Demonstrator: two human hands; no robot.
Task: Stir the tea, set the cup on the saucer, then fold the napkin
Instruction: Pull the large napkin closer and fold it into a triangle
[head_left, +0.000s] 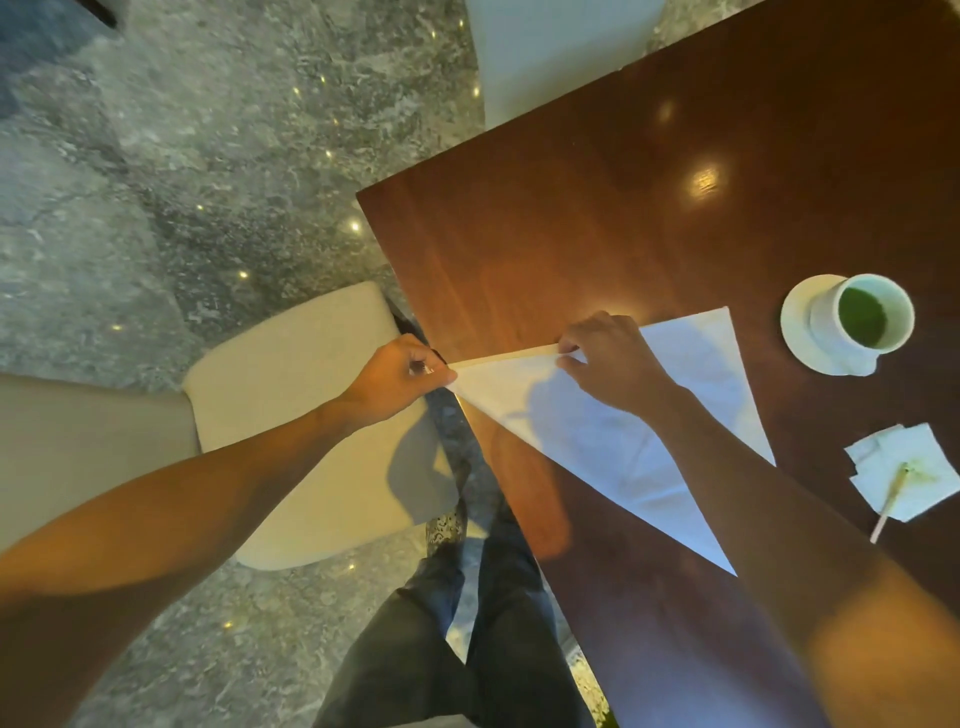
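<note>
While the napkin (613, 431) is lying as a white triangle across the lower middle of the frame, its long edge is running from the point at centre left toward the upper right, and the two hands are working along that edge. The left hand (400, 382), at centre left just off the corner of the table (571, 218), is pinching the pointed tip with fingers curled tight on it. The right hand (605, 358), a little further right along the same edge, is pinching the narrow folded strip between thumb and fingertips. So the cloth is spreading away from both hands toward the lower right, and the next fold, I judge, is turning on rolling that edge inward over the body.

One cup (862, 317) of green tea is sitting on one saucer (797, 322) at the right, so that step looks done. One stirring stick (893, 501) is resting on one small paper napkin (904, 470) at the lower right.
</note>
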